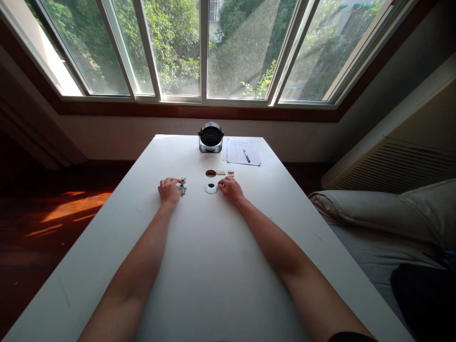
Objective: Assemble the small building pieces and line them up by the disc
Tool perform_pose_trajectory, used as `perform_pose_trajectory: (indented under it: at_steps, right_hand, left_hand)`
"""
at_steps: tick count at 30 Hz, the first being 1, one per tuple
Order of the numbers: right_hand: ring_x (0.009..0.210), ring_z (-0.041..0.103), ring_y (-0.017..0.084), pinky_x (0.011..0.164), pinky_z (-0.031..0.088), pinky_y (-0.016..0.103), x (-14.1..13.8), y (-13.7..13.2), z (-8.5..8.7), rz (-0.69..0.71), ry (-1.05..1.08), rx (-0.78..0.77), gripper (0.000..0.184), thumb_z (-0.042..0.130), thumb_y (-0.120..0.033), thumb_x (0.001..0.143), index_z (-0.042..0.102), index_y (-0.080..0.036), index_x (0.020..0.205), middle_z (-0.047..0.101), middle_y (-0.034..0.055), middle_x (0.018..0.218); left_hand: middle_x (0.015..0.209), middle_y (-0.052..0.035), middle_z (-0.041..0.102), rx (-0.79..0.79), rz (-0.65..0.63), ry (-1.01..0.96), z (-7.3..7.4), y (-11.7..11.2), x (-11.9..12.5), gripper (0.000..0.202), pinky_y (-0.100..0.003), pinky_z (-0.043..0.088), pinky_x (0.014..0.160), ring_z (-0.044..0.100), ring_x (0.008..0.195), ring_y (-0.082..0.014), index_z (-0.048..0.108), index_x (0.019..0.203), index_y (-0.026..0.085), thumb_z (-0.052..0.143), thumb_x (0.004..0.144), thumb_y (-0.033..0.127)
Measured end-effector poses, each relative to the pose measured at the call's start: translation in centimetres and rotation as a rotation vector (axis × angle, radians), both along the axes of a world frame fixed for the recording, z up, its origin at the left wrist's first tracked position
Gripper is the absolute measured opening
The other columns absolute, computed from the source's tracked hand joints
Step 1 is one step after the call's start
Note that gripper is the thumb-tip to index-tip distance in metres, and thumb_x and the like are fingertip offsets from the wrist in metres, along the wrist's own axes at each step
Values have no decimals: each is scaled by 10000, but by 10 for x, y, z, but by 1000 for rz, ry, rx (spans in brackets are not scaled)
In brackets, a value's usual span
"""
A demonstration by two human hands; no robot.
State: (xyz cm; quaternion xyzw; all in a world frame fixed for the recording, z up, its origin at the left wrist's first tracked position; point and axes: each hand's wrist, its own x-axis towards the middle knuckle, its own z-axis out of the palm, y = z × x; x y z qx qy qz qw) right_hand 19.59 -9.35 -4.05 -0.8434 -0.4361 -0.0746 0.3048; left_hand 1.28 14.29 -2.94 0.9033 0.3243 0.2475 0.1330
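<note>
A white table (213, 247) carries a silver stand with a round black face (210, 137), papers (235, 151) just to its right. Nearer than the stand, the left hand (169, 191) sits to its left and the right hand (231, 189) slightly to its right, fingers bent; I cannot tell whether either grips anything. In front of the stand lie a white dish (211, 191), by the right fingertips, and a brown disc (210, 174), with a pen (246, 155) to the stand's right, silver pieces (183, 186) to its front left at the left fingertips, and 2 groups of gold pieces (221, 173) to its front right.

A white table (213, 266) bears metal pieces (183, 187), a disc (211, 189), paper (235, 152)
</note>
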Motion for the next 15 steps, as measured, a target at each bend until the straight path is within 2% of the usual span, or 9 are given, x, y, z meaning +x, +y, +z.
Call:
perform_pose_trajectory:
  at_steps: [5,10,15]
  right_hand:
    - [966,546,199,872,419,309,-1,-1,1,4,9,2,148,583,-289,934,714,-225,958,634,61,970]
    - [947,547,196,851,424,307,-1,-1,2,1,16,0,153,576,-286,935,716,-228,955,636,56,958]
    - [956,549,199,869,424,313,-2,-1,4,5,25,0,158,572,-280,935,720,-225,951,639,59,956]
  left_hand:
    - [1239,-91,613,-8,113,-27,-1,3,-2,383,-420,371,1012,455,1217,-287,695,1099,270,483,853,68]
    - [1208,-78,660,-89,73,-32,-2,11,-1,495,-342,415,978,571,1098,-230,675,1163,228,421,800,5]
    - [1092,-28,723,-285,54,-46,2,30,-8,490,-270,464,860,630,998,-177,671,1164,235,459,766,43]
